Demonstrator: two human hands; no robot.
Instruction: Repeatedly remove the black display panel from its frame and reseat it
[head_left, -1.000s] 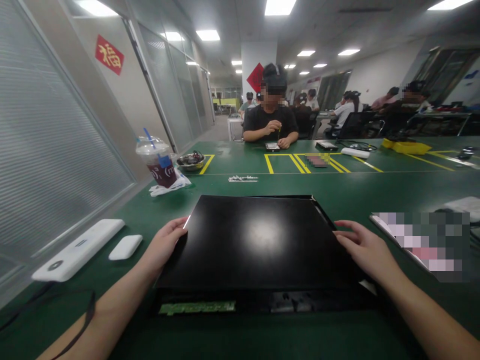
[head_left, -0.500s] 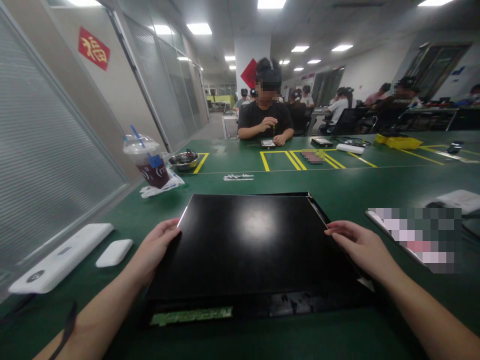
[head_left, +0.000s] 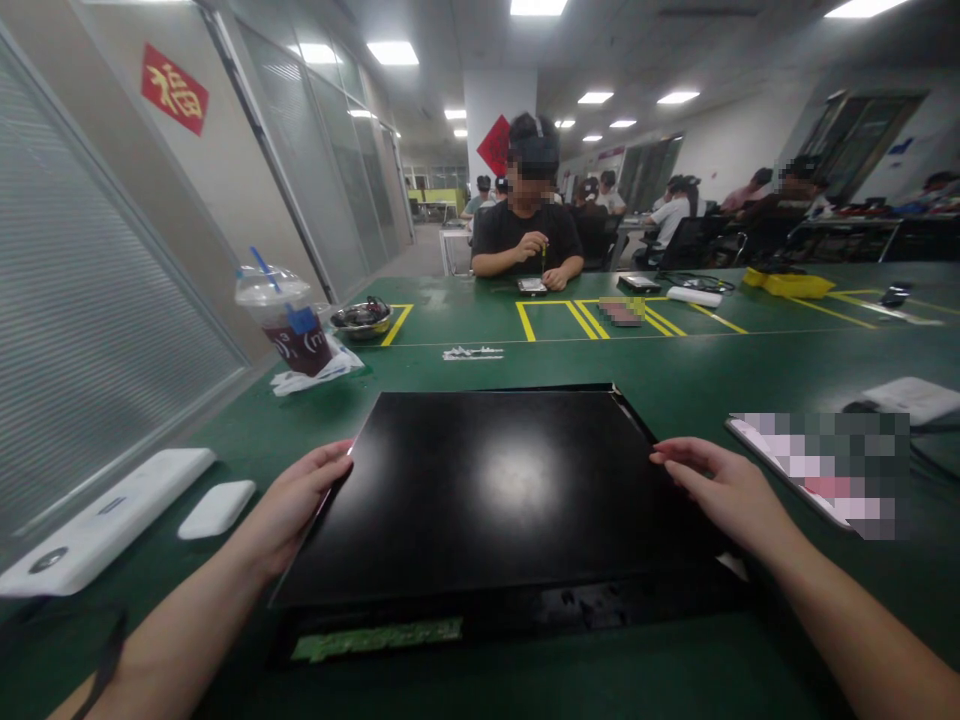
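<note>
A flat black screen panel (head_left: 450,500) lies over a slightly larger black frame (head_left: 510,605) in front of me. My left hand (head_left: 300,500) pinches the panel's left edge, thumb on top and fingers underneath. That edge sits a little outside the frame. At the opposite side my right hand (head_left: 716,485) has its thumb and fingers closed on the right edge; whether it grips the panel alone or the frame too, I cannot tell. A strip of green circuit board (head_left: 379,638) shows along the near left side of the frame. The panel's underside is hidden.
To the left are a white power bank-like block (head_left: 112,520), a small white case (head_left: 217,510) and a drink cup (head_left: 292,325) on tissue. A phone (head_left: 817,470) lies right. Across the green table a person (head_left: 529,215) holds a screwdriver over a small device.
The panel's left side has shifted slightly left and outward from the frame, along with my left hand. My right hand keeps its place on the right edge. The view has moved slightly.
</note>
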